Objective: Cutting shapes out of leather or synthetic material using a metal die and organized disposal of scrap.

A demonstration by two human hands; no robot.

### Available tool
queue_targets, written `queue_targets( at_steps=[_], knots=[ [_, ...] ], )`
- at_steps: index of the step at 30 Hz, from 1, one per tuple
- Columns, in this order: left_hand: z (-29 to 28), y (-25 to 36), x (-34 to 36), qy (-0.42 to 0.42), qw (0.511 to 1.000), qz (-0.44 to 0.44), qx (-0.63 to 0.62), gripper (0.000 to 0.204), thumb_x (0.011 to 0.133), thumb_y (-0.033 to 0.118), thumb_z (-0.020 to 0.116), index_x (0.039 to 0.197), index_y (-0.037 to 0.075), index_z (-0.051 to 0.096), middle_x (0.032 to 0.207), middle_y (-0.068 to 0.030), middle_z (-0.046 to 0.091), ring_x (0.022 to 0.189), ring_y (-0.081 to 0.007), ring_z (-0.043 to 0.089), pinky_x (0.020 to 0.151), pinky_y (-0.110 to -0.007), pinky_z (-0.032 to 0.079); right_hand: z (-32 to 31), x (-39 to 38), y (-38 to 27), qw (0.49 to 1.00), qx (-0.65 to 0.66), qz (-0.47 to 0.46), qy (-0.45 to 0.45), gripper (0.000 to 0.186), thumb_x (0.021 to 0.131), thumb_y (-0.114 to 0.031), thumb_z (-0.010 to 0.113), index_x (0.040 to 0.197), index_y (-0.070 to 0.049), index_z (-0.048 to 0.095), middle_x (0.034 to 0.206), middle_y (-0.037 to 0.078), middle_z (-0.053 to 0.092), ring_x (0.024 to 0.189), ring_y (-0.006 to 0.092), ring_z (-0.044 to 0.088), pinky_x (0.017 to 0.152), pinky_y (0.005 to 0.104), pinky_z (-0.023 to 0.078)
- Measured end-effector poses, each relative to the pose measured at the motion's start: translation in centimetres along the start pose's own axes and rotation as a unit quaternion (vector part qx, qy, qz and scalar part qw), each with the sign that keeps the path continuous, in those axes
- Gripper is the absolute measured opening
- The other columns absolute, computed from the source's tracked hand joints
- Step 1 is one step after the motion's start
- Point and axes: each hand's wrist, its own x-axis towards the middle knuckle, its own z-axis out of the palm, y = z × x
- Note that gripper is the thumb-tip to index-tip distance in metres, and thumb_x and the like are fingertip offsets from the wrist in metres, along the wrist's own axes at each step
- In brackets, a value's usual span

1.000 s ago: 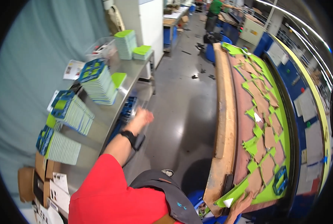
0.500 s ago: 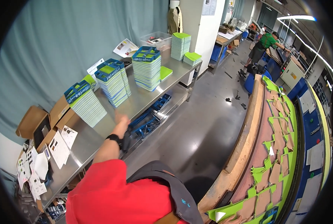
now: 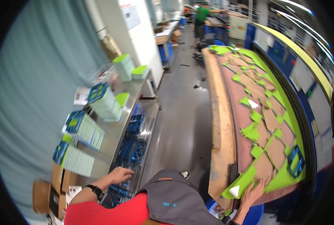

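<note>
My left hand [image 3: 121, 174] hovers beside the front edge of the metal table [image 3: 102, 160], fingers stretched out and nothing in them. My right hand [image 3: 253, 192] lies with spread fingers on the near edge of a bright green sheet [image 3: 242, 182], which is cut up, with brown pieces [image 3: 264, 168] showing between green strips. To the right of that hand, a blue cutting die [image 3: 296, 162] rests on the sheet. White scraps [image 3: 234, 191] lie on the green material. The sheet covers a long bench with a wooden edge [image 3: 223, 150].
Striped stacks [image 3: 78, 161] stand along the left table, several topped with blue frames. Blue frames [image 3: 131, 152] fill the shelf below. An open cardboard box [image 3: 43, 195] is at the near left. A person in green [image 3: 201, 17] works far down the aisle. Dark scraps lie on the floor.
My view has swung right toward the bench. My left hand has drawn back from beside the stacks to the table's edge. My right hand is now plainly in view on the green sheet.
</note>
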Motion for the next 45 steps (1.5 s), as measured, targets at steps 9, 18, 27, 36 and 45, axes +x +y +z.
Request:
queue_targets(
  at_steps=[9,18,27,36,45],
  knots=[
    [-4.9,24.5,30.3,0.141,0.939,0.285,-0.129,0.02,0.094,0.007,0.063,0.111,-0.002,0.071,0.091,-0.0169,0.073,0.082,-0.0296,0.071,0.077,-0.033,0.054,0.6,1.8,-3.5,0.998,0.009,-0.014,0.063,0.05,0.085,-0.02,0.071,0.128,0.001,0.055,0.139,0.021,0.052,0.126,0.0377,0.051,0.103,0.0501,0.042],
    [3.3,38.4,40.8,-0.053,0.759,0.648,0.027,0.014,0.089,0.005,0.066,0.1,0.003,0.073,0.088,-0.0169,0.069,0.085,-0.036,0.066,0.077,-0.043,0.052,-2.0,1.0,-2.2,0.997,0.014,0.071,-0.027,0.043,0.087,-0.026,0.072,0.123,-0.005,0.062,0.141,0.013,0.055,0.135,0.0314,0.048,0.107,0.0525,0.04],
    [3.5,36.9,42.1,-0.075,0.802,0.588,0.074,0.026,0.09,0.009,0.06,0.11,0.001,0.074,0.112,-0.0227,0.072,0.108,-0.0361,0.067,0.097,-0.043,0.051,-7.2,12.8,-2.0,0.946,-0.081,0.31,-0.053,0.037,0.088,-0.027,0.062,0.118,-0.007,0.069,0.114,0.02,0.068,0.107,0.0369,0.066,0.091,0.0492,0.053],
    [3.6,38.0,42.2,-0.118,0.821,0.55,0.101,0.034,0.089,0.007,0.055,0.119,0.001,0.069,0.113,-0.0221,0.071,0.108,-0.0373,0.067,0.097,-0.042,0.051,-0.8,3.7,-1.0,0.943,-0.121,0.31,-0.003,0.064,0.103,-0.042,0.046,0.153,-0.004,0.036,0.161,0.017,0.032,0.149,0.0337,0.03,0.117,0.0588,0.026],
    [1.0,68.5,45.3,-0.086,0.764,0.638,-0.05,0.048,0.097,0.009,0.054,0.145,0.007,0.052,0.07,-0.0057,0.053,0.059,-0.0152,0.055,0.055,-0.033,0.047,-0.2,3.4,-1.2,0.952,-0.1,0.282,0.068,0.06,0.103,-0.041,0.046,0.15,-0.004,0.042,0.159,0.016,0.035,0.148,0.0325,0.032,0.119,0.0558,0.023]
  ],
)
